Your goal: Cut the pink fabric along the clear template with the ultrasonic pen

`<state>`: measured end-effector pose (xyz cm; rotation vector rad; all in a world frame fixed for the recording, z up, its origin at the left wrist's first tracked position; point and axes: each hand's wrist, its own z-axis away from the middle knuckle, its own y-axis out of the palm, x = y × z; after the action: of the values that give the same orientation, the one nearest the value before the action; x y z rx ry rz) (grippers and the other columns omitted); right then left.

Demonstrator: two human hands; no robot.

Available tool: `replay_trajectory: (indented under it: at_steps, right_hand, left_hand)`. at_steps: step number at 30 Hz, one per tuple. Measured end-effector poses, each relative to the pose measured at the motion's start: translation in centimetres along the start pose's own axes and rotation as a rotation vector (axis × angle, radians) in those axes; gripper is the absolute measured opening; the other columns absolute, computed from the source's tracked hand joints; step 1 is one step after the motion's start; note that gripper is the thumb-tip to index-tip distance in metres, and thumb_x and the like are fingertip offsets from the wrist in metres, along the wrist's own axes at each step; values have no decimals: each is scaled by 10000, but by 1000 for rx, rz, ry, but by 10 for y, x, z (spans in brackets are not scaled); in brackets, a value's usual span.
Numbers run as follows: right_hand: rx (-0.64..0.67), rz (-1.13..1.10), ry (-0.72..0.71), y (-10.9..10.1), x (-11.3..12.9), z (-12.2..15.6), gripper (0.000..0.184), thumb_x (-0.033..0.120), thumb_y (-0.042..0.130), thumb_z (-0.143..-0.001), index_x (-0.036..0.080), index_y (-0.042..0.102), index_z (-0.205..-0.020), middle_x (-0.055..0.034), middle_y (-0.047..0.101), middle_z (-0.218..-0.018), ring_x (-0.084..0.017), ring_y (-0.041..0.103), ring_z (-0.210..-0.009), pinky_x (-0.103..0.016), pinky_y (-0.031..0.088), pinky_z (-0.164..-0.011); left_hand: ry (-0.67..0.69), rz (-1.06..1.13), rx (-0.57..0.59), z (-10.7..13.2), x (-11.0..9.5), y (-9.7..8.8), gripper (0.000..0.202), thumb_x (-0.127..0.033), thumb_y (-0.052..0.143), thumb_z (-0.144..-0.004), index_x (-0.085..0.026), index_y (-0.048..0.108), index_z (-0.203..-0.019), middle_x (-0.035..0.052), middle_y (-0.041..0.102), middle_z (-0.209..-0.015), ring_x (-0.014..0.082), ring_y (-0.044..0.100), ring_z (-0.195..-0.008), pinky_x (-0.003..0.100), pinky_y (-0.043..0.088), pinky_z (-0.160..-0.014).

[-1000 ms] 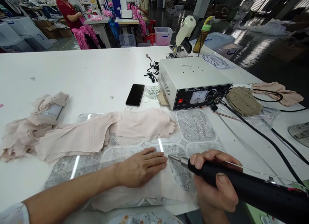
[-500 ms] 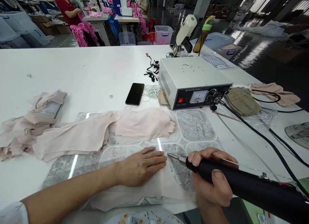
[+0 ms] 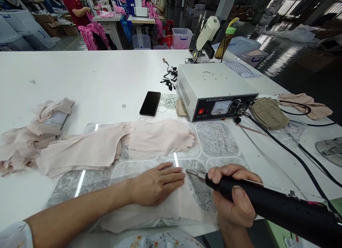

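Head view: the fingers of the right hand grip the black handheld tool; its metal tip sits just beside the left hand, fingers extended flat on pale fabric near the front edge of the table. Control box stands apart, beyond both hands; its panel lettering is too small to read.

Left forearm stretched from eight o'clock, the left hand lies palm-down, fingers toward three; between four and five, the right hand curls into a grip.
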<state>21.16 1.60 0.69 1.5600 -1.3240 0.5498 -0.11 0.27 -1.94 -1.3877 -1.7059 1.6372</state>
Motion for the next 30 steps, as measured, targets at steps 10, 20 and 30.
replay_trajectory:
  at_steps: [10, 20, 30]
  right_hand:
    - [-12, -24, 29, 1, 0, 2, 95, 236, 559, -785, 213, 542, -876, 20, 515, -810, -103, 546, -529, -349, 505, -533]
    - [13, -38, 22, 1, -1, -1, 65, 223, 559, -799, 218, 539, -861, 26, 516, -796, -95, 550, -530, -328, 504, -540]
    - [-92, -142, 145, -23, 12, 10, 113, 272, 550, -765, 208, 574, -854, 11, 518, -763, -91, 521, -501, -286, 457, -484]
  left_hand:
    - [-8, 6, 14, 2, 2, 3, 396, -182, 371, -994, -111, 494, -1363, 100, 522, -1411, 234, 425, -1361, 416, 255, -1182]
    - [9, -17, 52, -1, 1, -3, 393, -175, 367, -999, -88, 493, -1360, 107, 516, -1415, 243, 430, -1358, 422, 272, -1173]
    - [-43, -20, 94, -7, -7, -14, 388, -229, 383, -1021, -119, 467, -1383, 101, 532, -1401, 237, 450, -1346, 408, 257, -1185]
